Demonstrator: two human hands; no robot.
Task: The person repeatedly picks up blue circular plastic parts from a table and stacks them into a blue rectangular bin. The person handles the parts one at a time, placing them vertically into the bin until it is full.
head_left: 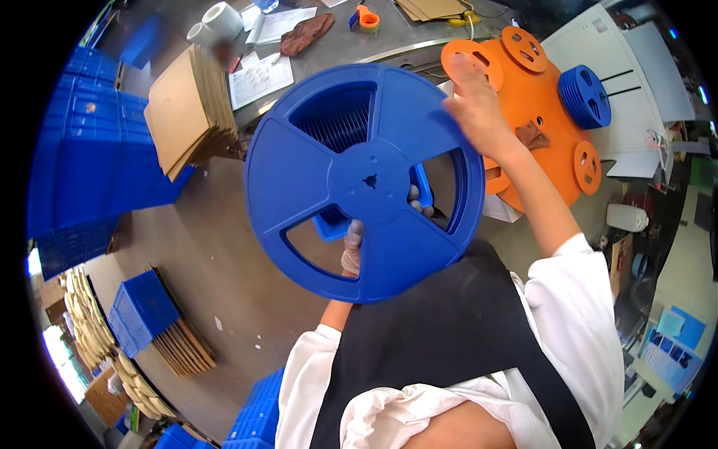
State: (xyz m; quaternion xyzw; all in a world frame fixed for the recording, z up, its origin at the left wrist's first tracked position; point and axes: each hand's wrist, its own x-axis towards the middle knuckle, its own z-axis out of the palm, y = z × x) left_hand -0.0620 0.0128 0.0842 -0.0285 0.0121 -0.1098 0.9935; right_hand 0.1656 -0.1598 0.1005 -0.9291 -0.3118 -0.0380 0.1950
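Observation:
A stack of large blue plastic reels (372, 161) is held up before me, its flat round face with cut-out windows toward the camera. Through the upper window the edges of several stacked discs show. My left hand (352, 248), in a grey glove, grips the stack from below; its thumb shows at the lower window and grey fingertips beside the hub. My right hand (480, 108), bare and slightly blurred, has its fingers stretched out at the reels' upper right rim. Behind it lies an orange disc with cut-outs (455, 54); whether the fingers touch either is unclear.
A round orange platform (550, 97) with small orange discs carries a blue reel stack (585, 97) at right. The metal bench (344, 37) holds papers, a brown cloth and tape. Cardboard sheets (179, 105), blue crates (90, 150) and a blue bin (146, 307) stand left.

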